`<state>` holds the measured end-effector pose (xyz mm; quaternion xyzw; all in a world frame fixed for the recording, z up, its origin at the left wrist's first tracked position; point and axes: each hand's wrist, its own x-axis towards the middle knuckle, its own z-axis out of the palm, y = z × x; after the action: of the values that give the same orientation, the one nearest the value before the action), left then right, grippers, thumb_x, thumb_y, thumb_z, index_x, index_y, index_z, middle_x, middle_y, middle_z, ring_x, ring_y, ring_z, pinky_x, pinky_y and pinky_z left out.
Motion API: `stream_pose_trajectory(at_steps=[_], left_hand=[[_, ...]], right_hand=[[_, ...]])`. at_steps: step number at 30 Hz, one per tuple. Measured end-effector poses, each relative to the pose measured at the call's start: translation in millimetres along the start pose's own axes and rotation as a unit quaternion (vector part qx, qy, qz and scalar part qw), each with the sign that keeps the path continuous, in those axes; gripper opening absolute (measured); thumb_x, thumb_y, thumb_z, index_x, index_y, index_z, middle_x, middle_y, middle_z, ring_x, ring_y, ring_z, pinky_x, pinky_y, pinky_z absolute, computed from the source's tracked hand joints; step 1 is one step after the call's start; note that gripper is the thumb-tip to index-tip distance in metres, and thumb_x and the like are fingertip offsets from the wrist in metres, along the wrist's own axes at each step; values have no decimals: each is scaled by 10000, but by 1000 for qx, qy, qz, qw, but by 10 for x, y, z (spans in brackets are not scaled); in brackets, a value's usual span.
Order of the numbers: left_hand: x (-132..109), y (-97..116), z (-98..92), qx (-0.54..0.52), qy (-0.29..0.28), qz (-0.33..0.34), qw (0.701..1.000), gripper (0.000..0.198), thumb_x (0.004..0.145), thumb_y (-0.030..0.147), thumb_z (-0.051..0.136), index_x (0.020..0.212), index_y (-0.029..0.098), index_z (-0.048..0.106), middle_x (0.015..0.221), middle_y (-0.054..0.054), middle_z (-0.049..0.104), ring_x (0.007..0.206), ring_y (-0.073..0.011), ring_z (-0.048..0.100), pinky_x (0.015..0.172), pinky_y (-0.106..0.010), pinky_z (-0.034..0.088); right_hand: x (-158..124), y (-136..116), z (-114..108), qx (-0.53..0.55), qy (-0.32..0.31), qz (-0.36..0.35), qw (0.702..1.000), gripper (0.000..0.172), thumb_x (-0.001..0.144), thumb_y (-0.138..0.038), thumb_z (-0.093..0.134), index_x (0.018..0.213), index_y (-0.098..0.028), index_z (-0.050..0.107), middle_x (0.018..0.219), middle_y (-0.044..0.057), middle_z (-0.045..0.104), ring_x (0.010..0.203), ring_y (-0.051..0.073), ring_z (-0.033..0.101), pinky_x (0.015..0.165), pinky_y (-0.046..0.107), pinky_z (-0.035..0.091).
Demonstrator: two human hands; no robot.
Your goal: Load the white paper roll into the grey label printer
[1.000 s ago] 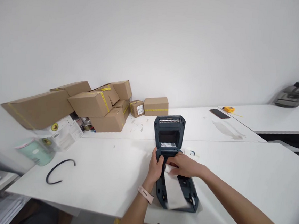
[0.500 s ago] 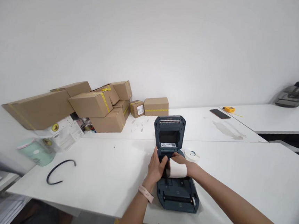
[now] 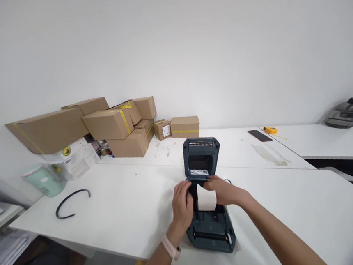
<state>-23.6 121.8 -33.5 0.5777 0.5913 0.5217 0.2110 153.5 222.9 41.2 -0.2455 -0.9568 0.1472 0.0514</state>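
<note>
A dark label printer (image 3: 211,228) stands on the white table with its lid (image 3: 201,155) tipped up and back. Inside its bay sits a white label roll (image 3: 207,199), the loose paper curving toward me. My left hand (image 3: 182,203) is wrapped over the printer's left side wall, fingertips at the inner edge. At the rear right, my right hand (image 3: 225,190) curls its fingers over the printer's side, just behind and beside the roll. Its fingertips are partly hidden.
Cardboard boxes (image 3: 109,124) are stacked at the back left, near a mint-green container (image 3: 45,181) and a curved black strip (image 3: 63,201). A phone (image 3: 259,135), yellow tape measure (image 3: 270,130) and large bottle (image 3: 346,112) lie to the right.
My right hand has moved from over the roll to the printer's right rear side, covering the spare roll there. My left hand has shifted slightly left along the printer's edge.
</note>
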Motion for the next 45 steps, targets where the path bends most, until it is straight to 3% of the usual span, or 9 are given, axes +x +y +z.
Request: stream_pose_trajectory(at_steps=[3,7,9,13,18,24,28,33,45], left_hand=[[-380,102,-41,-53,-84,-12,995,412,911,350,480,1275,265,652,1386,-99,622,1345,-324,514,1183,-486,376],[-747,183,12,4,-127,31,991,244,884,316,599,1085,320,739,1062,-82,760,1104,-305,671,1238,-565,275],[-851,168,54,43,-123,71,989,173,918,306,594,916,348,762,882,-54,776,964,-274,712,1214,-596,309],[-1001,61,110,102,-71,206,971,230,956,251,561,859,337,751,844,-39,785,909,-232,732,1019,-523,544],[-1113,54,162,135,79,363,919,225,939,98,506,862,207,687,845,-49,756,840,-179,715,925,-415,594],[-1200,107,282,183,175,322,912,269,914,45,510,787,220,670,718,-21,639,702,-145,614,884,-358,570],[-1294,11,323,207,189,299,912,275,880,27,544,785,243,687,707,-20,622,693,-160,578,884,-392,518],[-1372,-38,312,241,185,281,911,300,848,19,596,811,284,731,669,-4,609,684,-162,570,898,-398,437],[-1376,-165,319,231,191,323,898,188,890,150,619,808,280,727,685,-4,614,685,-168,556,896,-381,389]], right_hand=[[-157,-71,-342,83,115,18,990,195,928,-305,578,962,-232,756,995,64,782,927,251,712,844,357,523],[-180,-75,-665,146,438,53,886,256,978,-421,530,1078,-256,699,1106,61,742,1067,246,661,961,395,495],[-94,-15,-733,120,494,70,858,297,975,-432,528,1176,-263,666,1217,76,701,1184,263,600,1036,445,454],[156,146,-748,166,445,123,871,447,954,-465,522,1333,-237,591,1444,112,573,1346,304,474,1059,503,437],[335,208,-727,228,432,140,861,435,968,-509,463,1285,-244,597,1333,93,653,1182,283,605,1013,477,470],[43,-80,-488,267,462,127,836,367,1007,-522,378,1058,-251,619,1142,59,695,1087,244,633,956,416,505],[-422,-372,-14,284,448,53,846,240,1012,-419,454,1171,-299,587,1339,50,618,1288,236,553,1093,423,436],[-885,-608,621,220,407,62,885,330,992,-312,524,1319,-341,556,1500,48,512,1464,261,377,1143,458,412],[-982,-816,1370,227,471,166,836,206,967,-326,580,1164,-313,640,1485,76,534,1392,287,481,1012,458,545]])
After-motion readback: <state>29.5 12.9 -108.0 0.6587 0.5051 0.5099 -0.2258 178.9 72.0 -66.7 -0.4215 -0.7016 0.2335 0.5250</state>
